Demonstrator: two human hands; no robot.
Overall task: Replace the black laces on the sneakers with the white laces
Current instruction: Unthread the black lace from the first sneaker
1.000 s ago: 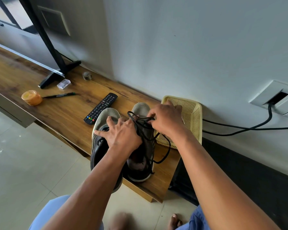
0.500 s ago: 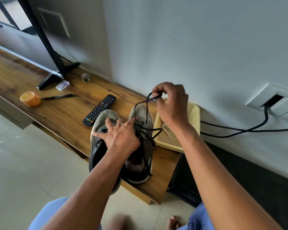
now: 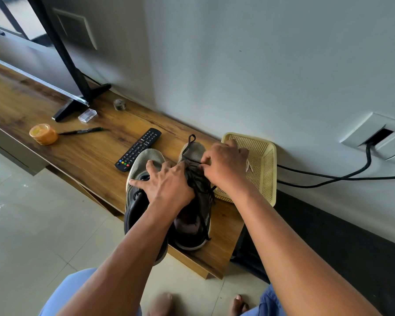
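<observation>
The right hand [image 3: 224, 166] pinches the black lace [image 3: 193, 160] between thumb and curled fingers, low over the front eyelets of the right-hand sneaker [image 3: 195, 201]; a loose loop of that lace lies forward over the toe. The left hand [image 3: 167, 182] rests with fingers spread across the two shoes, thumb out over the left-hand sneaker [image 3: 138, 179], its fingertips reaching the laces of the other; whether they hold a strand is hard to tell. Both sneakers stand side by side, toes toward the wall, at the near end of a wooden shelf [image 3: 82, 153], the left one overhanging the edge. Just beside the right shoe a yellow mesh basket [image 3: 267, 169] sits against the wall, with something pale inside, possibly a white lace. A remote [image 3: 138, 149] lies close by the left toe. Farther along are a pen [image 3: 82, 131], an orange tub [image 3: 43, 134], a small clear box [image 3: 87, 115] and a television foot [image 3: 78, 103].
</observation>
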